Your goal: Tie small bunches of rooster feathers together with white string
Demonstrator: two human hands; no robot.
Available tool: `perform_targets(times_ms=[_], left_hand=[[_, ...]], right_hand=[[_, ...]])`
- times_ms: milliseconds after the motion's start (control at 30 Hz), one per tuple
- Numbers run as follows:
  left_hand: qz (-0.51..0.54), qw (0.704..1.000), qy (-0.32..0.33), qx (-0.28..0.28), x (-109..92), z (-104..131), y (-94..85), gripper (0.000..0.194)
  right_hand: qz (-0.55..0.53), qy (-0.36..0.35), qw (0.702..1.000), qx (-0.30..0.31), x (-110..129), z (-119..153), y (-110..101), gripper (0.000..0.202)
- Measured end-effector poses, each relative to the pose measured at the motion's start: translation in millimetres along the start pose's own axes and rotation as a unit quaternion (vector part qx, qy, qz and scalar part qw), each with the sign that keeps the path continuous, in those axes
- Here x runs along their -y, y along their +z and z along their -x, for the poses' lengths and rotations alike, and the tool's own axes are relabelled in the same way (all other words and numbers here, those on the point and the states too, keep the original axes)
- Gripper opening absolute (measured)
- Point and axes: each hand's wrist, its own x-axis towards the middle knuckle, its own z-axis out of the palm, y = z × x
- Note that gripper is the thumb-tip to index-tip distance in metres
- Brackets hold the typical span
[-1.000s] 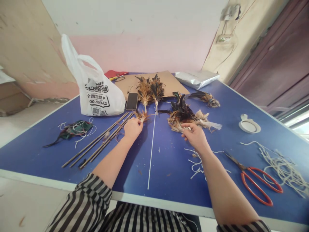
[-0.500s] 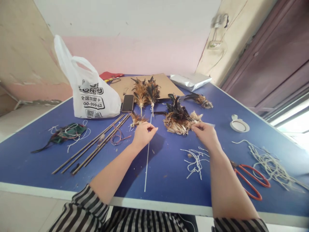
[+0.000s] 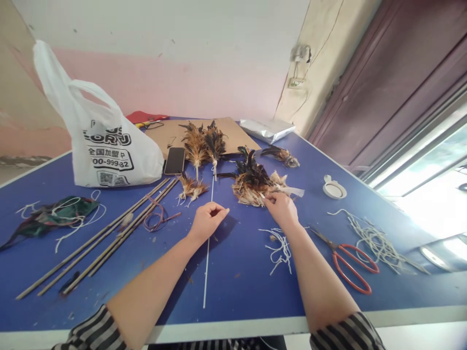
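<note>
A loose pile of brown and black feathers lies in front of me on the blue table. My right hand is at the pile's front edge, thumb and forefinger pinched on a pale feather there. My left hand hovers over the table to the left of the pile, fingertips pressed together; whatever they hold is too small to make out. Just beyond it lies a small tied feather bunch with white string ends. Two larger tied feather bunches rest side by side farther back, partly on brown cardboard.
Left are a white plastic bag, a phone, thin sticks and dark green scraps. To the right lie red-handled scissors, a tape roll and tangled string. Short white strings sit near my right wrist.
My view has swung right, so the scene shifts left. The right hand has moved from the pile's right end to its front edge. The left hand has drawn back from the small bunch.
</note>
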Motion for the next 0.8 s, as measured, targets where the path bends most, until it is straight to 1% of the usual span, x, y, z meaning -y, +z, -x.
perform_targets(times_ms=[133,200,367,433,533,633,733,800], left_hand=[[0.016,1.000,0.013,0.015,-1,5,4.9,0.026],[0.025,0.999,0.014,0.025,-1,6,6.4,0.026],[0.035,0.999,0.017,0.031,0,7,8.8,0.025],[0.041,0.999,0.011,0.030,0,7,9.4,0.025],[0.064,0.997,-0.018,0.040,-1,7,10.4,0.026],[0.099,0.991,-0.066,0.067,-3,7,12.0,0.027],[0.136,0.979,-0.119,0.094,-3,8,14.4,0.027],[0.172,0.968,-0.152,0.101,-3,8,16.3,0.026]], right_hand=[[0.046,0.046,0.998,0.027,6,1,6,0.036],[0.064,0.053,0.996,0.041,8,1,9,0.036],[0.081,0.036,0.996,0.033,13,0,15,0.021],[0.080,0.038,0.996,0.026,12,1,15,0.019],[0.048,0.037,0.998,0.023,10,2,12,0.017],[-0.002,0.027,0.999,0.026,8,3,9,0.017],[-0.047,0.006,0.998,0.035,8,3,6,0.017],[-0.071,-0.007,0.996,0.050,8,4,5,0.017]])
